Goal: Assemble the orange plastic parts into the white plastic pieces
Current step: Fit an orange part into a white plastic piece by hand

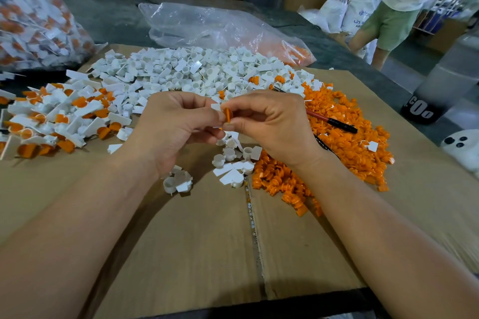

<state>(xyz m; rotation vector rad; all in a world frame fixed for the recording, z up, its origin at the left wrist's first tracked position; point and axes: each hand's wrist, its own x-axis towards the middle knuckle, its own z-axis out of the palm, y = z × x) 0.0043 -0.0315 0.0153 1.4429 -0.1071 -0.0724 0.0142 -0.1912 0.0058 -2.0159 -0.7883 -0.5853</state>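
My left hand (176, 127) and my right hand (269, 124) meet above the cardboard sheet (181, 254). My right fingers pinch a small orange part (228, 114). My left fingers hold a white piece (216, 107), mostly hidden, right against the orange part. A heap of white pieces (197, 72) lies behind my hands. Loose orange parts (344, 142) are piled to the right. Joined white-and-orange pieces (57, 116) form a pile on the left. A few white pieces (233, 160) lie just below my hands.
A red and black pen (331, 120) rests on the orange pile. A clear plastic bag (220, 28) lies behind the white heap, and a full bag (33, 15) stands at the far left. A person (399, 8) stands at the back right among sacks and boxes.
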